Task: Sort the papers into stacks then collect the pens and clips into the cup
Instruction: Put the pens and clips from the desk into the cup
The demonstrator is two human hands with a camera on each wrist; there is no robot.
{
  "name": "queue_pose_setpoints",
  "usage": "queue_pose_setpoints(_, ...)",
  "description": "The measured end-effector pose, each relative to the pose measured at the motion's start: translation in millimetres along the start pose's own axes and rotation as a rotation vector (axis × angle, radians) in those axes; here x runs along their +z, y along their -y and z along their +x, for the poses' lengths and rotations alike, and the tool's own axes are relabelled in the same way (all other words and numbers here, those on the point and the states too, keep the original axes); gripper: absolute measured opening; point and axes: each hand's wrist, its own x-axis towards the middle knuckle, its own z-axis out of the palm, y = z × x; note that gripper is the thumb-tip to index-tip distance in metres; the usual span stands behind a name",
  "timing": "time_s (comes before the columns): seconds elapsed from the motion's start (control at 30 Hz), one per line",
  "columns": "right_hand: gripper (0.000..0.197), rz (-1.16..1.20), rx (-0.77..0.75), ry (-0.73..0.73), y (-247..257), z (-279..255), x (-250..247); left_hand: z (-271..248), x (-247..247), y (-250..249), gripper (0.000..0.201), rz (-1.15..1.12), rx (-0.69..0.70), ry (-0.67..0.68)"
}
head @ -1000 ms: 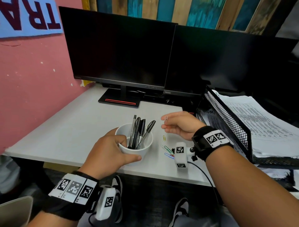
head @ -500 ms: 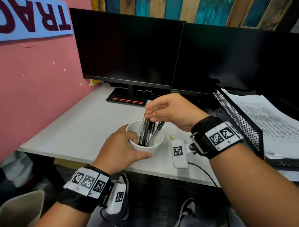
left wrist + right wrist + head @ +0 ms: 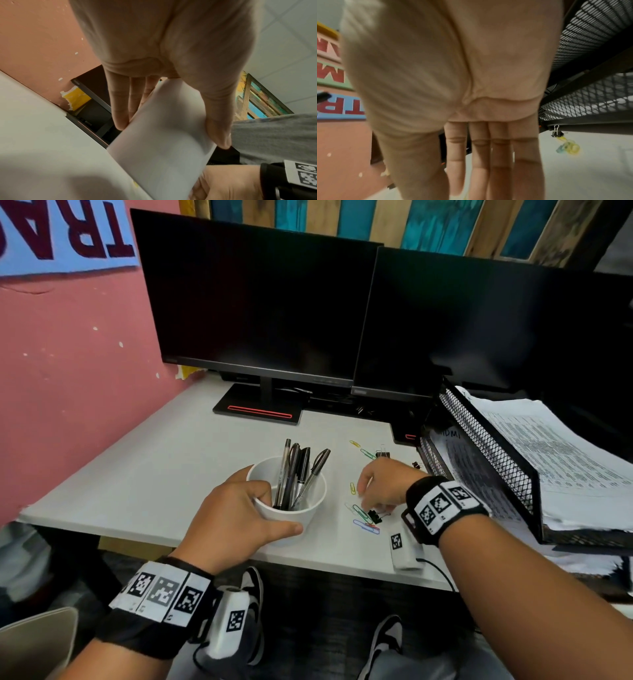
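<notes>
Honestly, this looks mostly done: papers (image 3: 561, 460) are stacked in the mesh tray (image 3: 486, 453), and the pens (image 3: 294, 474) already stand in the white cup (image 3: 310, 510), which sits on the desk (image 3: 164, 474) with the left hand (image 3: 233, 518) wrapped around it. What's left is the paper clips (image 3: 364, 520) and binder clips (image 3: 375, 516) scattered right of the cup. The right hand (image 3: 383, 486) hovers over them, fingers straight, holding nothing as far as I can tell.

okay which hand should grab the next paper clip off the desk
Right. The right hand is open directly over the loose paper clips, while the left hand grips the cup, steadying it.
</notes>
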Motion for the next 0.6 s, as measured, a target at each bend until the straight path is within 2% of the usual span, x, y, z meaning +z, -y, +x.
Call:
queue_pose_setpoints(0.17, 0.029, -0.238, -0.022, -0.072, 11.4, 1.9, 13.4, 0.2, 0.7, 1.6, 0.055, -0.023, -0.001, -0.006)
queue_pose_setpoints(0.27, 0.028, -0.244, -0.021, -0.084, 13.6, 5.3, 14.2, -0.5, 0.5, 2.8, 0.057, -0.022, -0.004, -0.008)
queue_pose_setpoints(0.4, 0.014, -0.158, -0.006, -0.12, 10.6, 8.4, 9.8, -0.8, -1.6, 5.8, 0.051, -0.025, 0.002, -0.001)
queue_pose_setpoints(0.53, 0.032, -0.195, -0.007, -0.113, 12.2, 8.1, 11.1, -0.8, -2.5, 6.8, 0.052, -0.025, -0.004, -0.007)
queue_pose_setpoints(0.6, 0.035, -0.228, -0.003, -0.104, 14.0, 8.5, 11.8, -0.2, -1.8, 6.1, 0.052, -0.028, -0.002, -0.005)
